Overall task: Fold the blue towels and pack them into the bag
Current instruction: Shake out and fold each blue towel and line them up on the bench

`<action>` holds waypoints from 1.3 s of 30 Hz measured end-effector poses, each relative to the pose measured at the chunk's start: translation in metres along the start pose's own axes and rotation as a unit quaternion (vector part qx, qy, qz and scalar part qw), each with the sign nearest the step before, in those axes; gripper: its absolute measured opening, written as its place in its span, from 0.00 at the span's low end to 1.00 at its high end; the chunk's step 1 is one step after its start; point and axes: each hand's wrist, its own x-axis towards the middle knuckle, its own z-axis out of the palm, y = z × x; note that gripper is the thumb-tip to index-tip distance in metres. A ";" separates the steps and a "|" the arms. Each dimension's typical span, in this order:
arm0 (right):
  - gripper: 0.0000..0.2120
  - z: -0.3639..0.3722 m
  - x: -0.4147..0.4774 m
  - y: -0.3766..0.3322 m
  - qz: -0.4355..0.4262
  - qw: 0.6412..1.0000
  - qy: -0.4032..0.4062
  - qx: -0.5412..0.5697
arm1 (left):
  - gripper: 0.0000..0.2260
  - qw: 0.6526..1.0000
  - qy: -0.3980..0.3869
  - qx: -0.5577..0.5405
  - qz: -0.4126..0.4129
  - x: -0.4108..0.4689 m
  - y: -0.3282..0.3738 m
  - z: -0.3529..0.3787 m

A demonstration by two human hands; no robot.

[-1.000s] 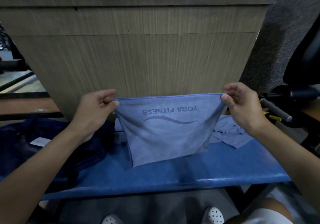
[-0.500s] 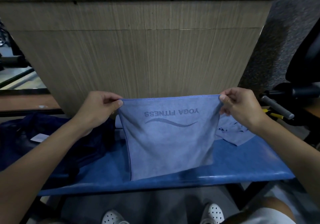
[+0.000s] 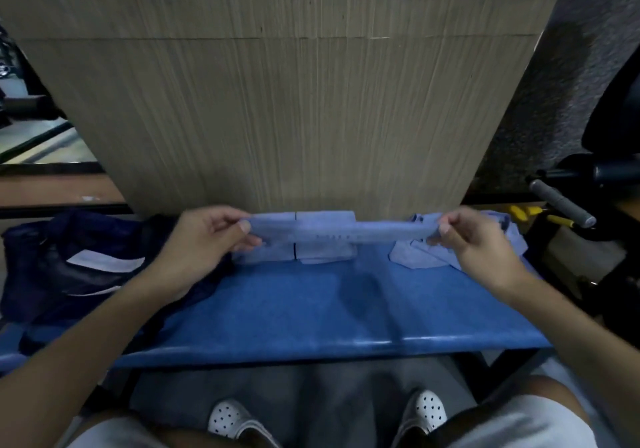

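Furthest to the left of the left hand, the dark navy bag (image 3: 69, 267) lay slumped on the blue bench (image 3: 311, 312). Its near side was covered by the left forearm. It was so dark that I could not tell where its mouth lay. A white label (image 3: 104, 262) showed on it, too small to read.

The left hand (image 3: 207, 240) pinched one end of a blue towel (image 3: 346, 231), thumb on top and fingers curled beneath. The towel was stretched level between the two hands, above the bench and apart from it. It showed only as a narrow, blurred band, and the dark marks of print near its middle could not be read.

Beyond that band, between the hands, two folded towels (image 3: 325, 220) lay side by side on the bench against the wooden panel (image 3: 294, 101). The band hid their middles.

Just under and beyond the right hand lay a crumpled towel (image 3: 415, 257), partly covered by the hand. The right hand (image 3: 474, 243) pinched the other end of the held towel, thumb above, fingers bent below.

To the right of that hand a grey grip (image 3: 561, 203) jutted from dark equipment that was cut off at the edge. Below the bench, between the forearms, the toes of two white dotted shoes (image 3: 426, 409) showed.
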 end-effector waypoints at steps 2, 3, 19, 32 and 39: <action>0.12 0.010 -0.032 0.027 0.042 0.998 -0.037 0.012 | 0.04 0.998 -0.035 -0.015 -0.050 -0.022 -0.033 0.003; 0.11 0.015 -0.048 0.039 0.062 0.996 -0.057 0.009 | 0.08 0.995 -0.053 -0.019 -0.078 -0.033 -0.052 0.004; 0.10 0.043 -0.090 0.108 0.112 0.984 -0.120 -0.070 | 0.09 0.965 -0.109 0.184 -0.152 -0.048 -0.134 0.010; 0.06 0.096 0.008 0.162 0.148 0.985 -0.020 -0.090 | 0.09 0.971 0.060 0.195 -0.124 0.050 -0.178 0.047; 0.05 0.113 0.016 0.185 0.124 0.986 0.012 -0.113 | 0.09 0.968 0.087 0.209 -0.111 0.064 -0.207 0.053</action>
